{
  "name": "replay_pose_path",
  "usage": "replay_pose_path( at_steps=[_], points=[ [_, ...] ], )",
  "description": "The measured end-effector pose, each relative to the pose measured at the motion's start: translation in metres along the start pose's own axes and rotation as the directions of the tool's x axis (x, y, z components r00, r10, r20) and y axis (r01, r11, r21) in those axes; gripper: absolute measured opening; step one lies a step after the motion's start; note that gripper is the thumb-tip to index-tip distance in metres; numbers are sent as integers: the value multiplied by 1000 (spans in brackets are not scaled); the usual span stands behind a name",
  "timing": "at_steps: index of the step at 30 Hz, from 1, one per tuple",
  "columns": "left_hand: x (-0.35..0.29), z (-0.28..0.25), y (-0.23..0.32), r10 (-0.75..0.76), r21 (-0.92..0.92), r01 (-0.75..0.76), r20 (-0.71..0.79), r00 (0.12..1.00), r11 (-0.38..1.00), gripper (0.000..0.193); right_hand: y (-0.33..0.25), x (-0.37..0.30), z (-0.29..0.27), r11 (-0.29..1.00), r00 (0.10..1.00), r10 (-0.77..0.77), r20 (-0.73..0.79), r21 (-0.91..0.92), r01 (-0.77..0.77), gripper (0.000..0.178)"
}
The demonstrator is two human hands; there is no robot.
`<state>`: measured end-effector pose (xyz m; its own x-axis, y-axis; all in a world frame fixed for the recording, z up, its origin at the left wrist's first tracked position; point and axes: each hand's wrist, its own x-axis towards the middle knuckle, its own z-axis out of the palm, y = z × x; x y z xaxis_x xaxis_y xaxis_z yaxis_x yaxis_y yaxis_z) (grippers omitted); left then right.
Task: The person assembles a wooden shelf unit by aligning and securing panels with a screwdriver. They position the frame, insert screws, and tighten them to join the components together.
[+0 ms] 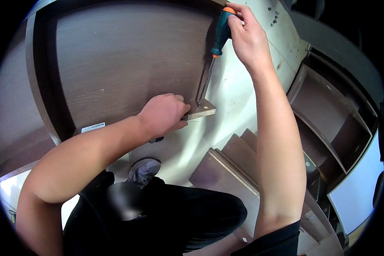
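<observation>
My right hand (251, 40) is closed around the dark green and orange handle of a screwdriver (222, 34). Its shaft slants down, and the tip meets the top of a brown wooden board (208, 109) near its right end. Whether a screw sits under the tip is too small to make out. Beside the tip, my left hand (164, 113) grips the same board, fingers over the top and thumb below the near edge. Behind the board lies a large brown panel (132, 55) inside a wooden frame.
Several loose brown boards (232, 173) are stacked on the pale floor to the right of my knee. Farther right stands a brown open-fronted cabinet piece (328, 102), with a white panel (358, 183) next to it. A shoe (145, 170) shows below the frame.
</observation>
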<state>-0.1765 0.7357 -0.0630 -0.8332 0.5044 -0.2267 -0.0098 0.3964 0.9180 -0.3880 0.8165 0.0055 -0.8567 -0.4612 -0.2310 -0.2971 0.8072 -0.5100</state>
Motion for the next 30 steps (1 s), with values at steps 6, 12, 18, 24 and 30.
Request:
replay_pose_path(
  at_steps=[6, 12, 18, 24, 30],
  points=[
    [2, -2, 0, -12, -12, 12, 25, 1000, 1000, 40, 18, 10, -3, 891, 993, -116, -22, -445, 94, 44],
    [2, -1, -4, -10, -13, 10, 48, 999, 1000, 42, 24, 11, 1, 978, 997, 33, -67, -204, -46, 37],
    [0, -1, -5, -36, -9, 37, 65, 997, 999, 42, 14, 12, 1, 864, 991, 115, -74, -485, -136, 30],
    [-1, 0, -4, -41, 3, 41, 71, 997, 999, 43, 16, 19, 13, 596, 912, 348, 216, 700, -393, 18],
    [3, 4, -1, -39, 72, 34, 69, 997, 997, 37, 25, 20, 15, 440, 810, 457, 368, 698, -565, 15]
  ],
)
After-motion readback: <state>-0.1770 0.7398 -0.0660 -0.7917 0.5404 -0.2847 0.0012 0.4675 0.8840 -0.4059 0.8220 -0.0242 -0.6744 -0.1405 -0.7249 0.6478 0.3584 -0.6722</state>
